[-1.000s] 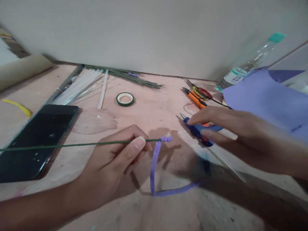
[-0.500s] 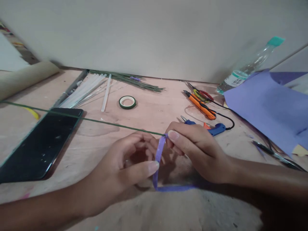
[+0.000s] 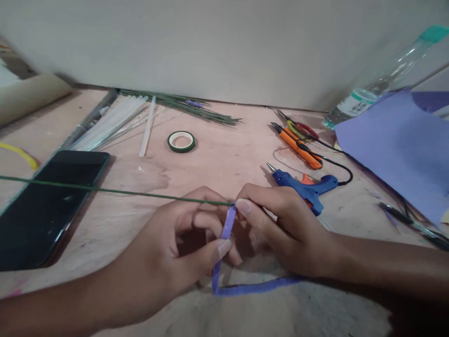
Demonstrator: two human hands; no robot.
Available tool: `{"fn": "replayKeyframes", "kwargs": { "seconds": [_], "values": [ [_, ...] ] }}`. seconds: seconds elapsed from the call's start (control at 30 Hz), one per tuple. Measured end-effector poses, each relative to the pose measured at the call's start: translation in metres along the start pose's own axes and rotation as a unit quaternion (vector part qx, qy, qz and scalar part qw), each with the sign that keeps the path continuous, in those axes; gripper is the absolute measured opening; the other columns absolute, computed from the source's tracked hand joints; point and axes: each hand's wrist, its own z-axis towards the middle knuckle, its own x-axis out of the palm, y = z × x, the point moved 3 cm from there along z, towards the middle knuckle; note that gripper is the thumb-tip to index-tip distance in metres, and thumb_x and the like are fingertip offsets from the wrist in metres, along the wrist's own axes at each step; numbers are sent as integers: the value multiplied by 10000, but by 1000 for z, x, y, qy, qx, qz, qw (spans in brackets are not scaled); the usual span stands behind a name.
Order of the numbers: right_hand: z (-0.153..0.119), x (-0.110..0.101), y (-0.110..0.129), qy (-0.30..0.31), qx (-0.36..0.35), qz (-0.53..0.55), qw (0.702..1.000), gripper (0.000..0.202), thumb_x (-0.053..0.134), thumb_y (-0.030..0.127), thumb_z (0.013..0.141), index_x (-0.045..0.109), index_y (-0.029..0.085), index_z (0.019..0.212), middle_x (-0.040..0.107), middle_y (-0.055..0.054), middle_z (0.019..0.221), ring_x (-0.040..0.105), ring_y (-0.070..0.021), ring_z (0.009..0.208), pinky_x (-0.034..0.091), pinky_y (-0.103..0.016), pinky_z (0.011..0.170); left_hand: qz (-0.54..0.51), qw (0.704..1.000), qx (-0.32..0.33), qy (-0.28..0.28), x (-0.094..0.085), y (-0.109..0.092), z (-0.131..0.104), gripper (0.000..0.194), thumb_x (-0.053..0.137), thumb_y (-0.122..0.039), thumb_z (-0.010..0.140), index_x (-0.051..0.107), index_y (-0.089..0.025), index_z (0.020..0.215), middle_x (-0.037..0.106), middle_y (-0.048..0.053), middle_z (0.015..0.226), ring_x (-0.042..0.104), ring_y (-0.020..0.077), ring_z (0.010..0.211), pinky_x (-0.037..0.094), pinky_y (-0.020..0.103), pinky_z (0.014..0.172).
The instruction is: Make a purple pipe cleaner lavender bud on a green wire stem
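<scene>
A thin green wire stem (image 3: 140, 192) stretches from the left edge to the fingertips of my right hand (image 3: 286, 224), which pinch its end. A narrow purple paper strip (image 3: 228, 224) meets the stem at that end. My left hand (image 3: 175, 243) grips the strip between thumb and fingers a little below the join. From there the strip hangs down, bends, and runs right along the table (image 3: 256, 287) under my right wrist. My right fingertips cover part of the wrapped end.
A blue glue gun (image 3: 298, 185) lies beyond my right hand, near an orange pen-like tool (image 3: 298, 149) and scissors (image 3: 303, 131). A phone (image 3: 52, 210), green tape roll (image 3: 181, 141), glue sticks (image 3: 112, 119), green stems (image 3: 210, 114), a bottle (image 3: 382, 84) and purple paper (image 3: 393, 150) surround the hands.
The view has shifted slightly, showing more of the glue gun. The stem lies flatter, its left part lower in the picture. Both hands keep their grips; the strip's bend sits lower and farther left.
</scene>
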Motion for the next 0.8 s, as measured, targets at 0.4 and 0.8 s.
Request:
{"fn": "replayKeyframes", "kwargs": {
  "seconds": [0.4,0.8],
  "values": [
    [-3,0,3,-32,-21,-52,998,249,593,282,1108,687,183,900,694,17,661,621,-117,592,452,-252,596,-62,997,-35,6,0,4,-5,229,761,-401,1025,877,-247,901,745,55,1070,738,169,872,610,212,729],
    [-5,1,7,-32,-42,-24,998,200,622,197,1093,720,149,925,661,50,686,575,-51,577,444,-178,582,-141,984,-107,-34,4,5,-5,526,544,-592,1086,814,-177,911,786,121,839,669,212,659,552,293,575]
  ]
}}
